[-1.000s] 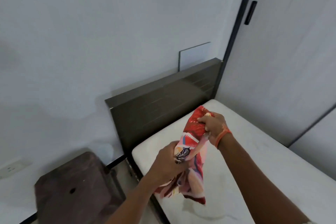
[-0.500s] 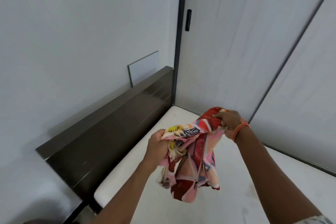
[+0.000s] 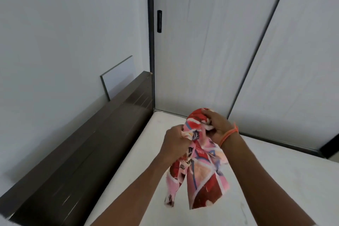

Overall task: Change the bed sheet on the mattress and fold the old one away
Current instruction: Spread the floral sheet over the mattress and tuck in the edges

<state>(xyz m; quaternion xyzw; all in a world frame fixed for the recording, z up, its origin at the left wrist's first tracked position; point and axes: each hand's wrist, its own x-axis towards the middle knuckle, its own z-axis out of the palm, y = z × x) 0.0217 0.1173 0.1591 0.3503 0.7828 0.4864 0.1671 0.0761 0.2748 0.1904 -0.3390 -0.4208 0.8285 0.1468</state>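
One mattress (image 3: 275,180) occupies the lower right of the head view, and its white surface is bare: no sheet covers any visible part of it. It lies against a dark headboard (image 3: 88,152) on its left side and runs up to a pale sliding door (image 3: 201,51) at its far end. A thin pale panel (image 3: 119,77) stands behind the headboard, leaning on the wall.

Progress, judged from this layout: the mattress is stripped, so removal of whatever covered it appears complete. Fitting has not started. No folded sheet is visible anywhere in the frame, so it cannot be told whether the old one has been put away.

The patterned sheet (image 3: 200,174), red and pink with printed motifs, is bunched and held in the air above the mattress near its head end, not touching it. Its lower part hangs loose in two drooping folds. Whether this is the fresh sheet or the old one cannot be told; given the bare mattress, it is probably the fresh one being opened out.

The left hand (image 3: 175,140) grips the upper edge of the bundle, fingers curled tight round the cloth. The right hand (image 3: 218,124), with an orange band (image 3: 229,135) on the wrist, clamps the top of the bundle, fingers wrapped over it. The hands are near each other.

Remaining work: shake the cloth open, locate its corners, spread it and tuck it.
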